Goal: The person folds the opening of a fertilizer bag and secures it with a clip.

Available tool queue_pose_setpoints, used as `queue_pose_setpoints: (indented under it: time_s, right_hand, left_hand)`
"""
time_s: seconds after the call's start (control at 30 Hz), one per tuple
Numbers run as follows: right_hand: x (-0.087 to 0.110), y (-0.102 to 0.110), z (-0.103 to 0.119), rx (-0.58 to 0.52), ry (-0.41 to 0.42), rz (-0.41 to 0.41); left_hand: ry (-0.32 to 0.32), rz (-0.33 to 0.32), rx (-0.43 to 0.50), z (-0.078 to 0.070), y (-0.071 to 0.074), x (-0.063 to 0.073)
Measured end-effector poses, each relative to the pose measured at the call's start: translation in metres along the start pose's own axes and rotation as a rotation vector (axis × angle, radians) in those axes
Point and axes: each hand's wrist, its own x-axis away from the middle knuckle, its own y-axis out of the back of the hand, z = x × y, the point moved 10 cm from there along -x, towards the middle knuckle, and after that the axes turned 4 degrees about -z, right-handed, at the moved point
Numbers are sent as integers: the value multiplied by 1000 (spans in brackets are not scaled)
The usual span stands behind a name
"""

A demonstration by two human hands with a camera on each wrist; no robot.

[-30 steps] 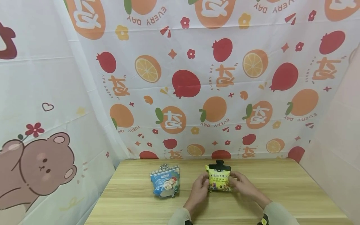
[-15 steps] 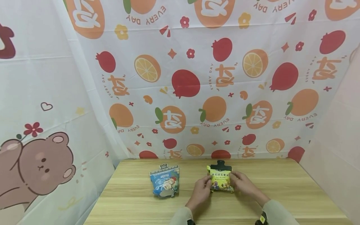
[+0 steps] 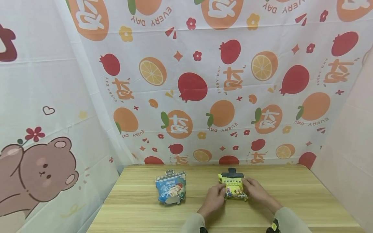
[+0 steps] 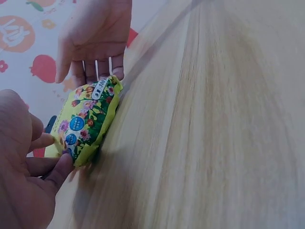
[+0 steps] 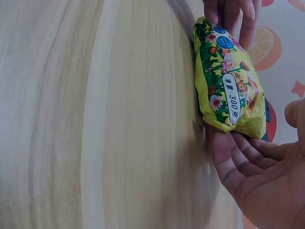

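Observation:
A yellow fertilizer bag (image 3: 233,187) printed with flowers stands near the table's back, its top closed by a black clip (image 3: 232,173). My left hand (image 3: 214,198) pinches the bag's lower left corner, with the thumb (image 4: 62,169) on the near side. At the opposite side my right hand (image 3: 256,191) touches the bag's edge. In the right wrist view its fingers (image 5: 233,160) lie nearly straight against the bag's end, the thumb held apart. The bag's back is hidden.
A blue bag (image 3: 171,189) with a clear front part and a crown-topped clip (image 3: 170,174) stands to the left on the wooden table (image 3: 140,213). Fruit-printed cloth (image 3: 192,87) hangs right behind the table, with a bear-printed sheet (image 3: 46,171) at the left.
The fertilizer bag and its clip have shifted a little to the right and turned slightly. My left hand has moved right along with the bag. The blue bag has stayed put.

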Motion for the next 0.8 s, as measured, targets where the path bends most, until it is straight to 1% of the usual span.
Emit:
queue_pose_setpoints:
  time_s: [0.2,0.27,0.37,0.43,0.5,0.57,0.67,0.8]
  right_hand:
    - [0,7,-3,0,-24,-25]
    - [0,9,-5,-3,-25,-33]
    - [-1,10,-8,4,-27,-25]
    - [-1,12,-10,9,-30,-23]
    - [-1,13,-13,17,-31,-20]
    - [-2,15,-16,32,-37,-18]
    - [-2,18,-19,55,-32,-10]
    - [-2,20,-21,64,-34,-3]
  left_hand:
    - [-4,19,7,-6,-7,-1]
    - [-17,21,-16,-8,-9,-2]
    - [-17,34,-37,-7,-13,-3]
    - [-13,40,-39,-6,-15,-4]
    - [6,46,-30,-4,-17,-5]
    - [11,51,-22,-5,-20,-6]
    - [36,60,-4,-5,-23,-6]
    - [36,69,-10,-8,-26,-7]
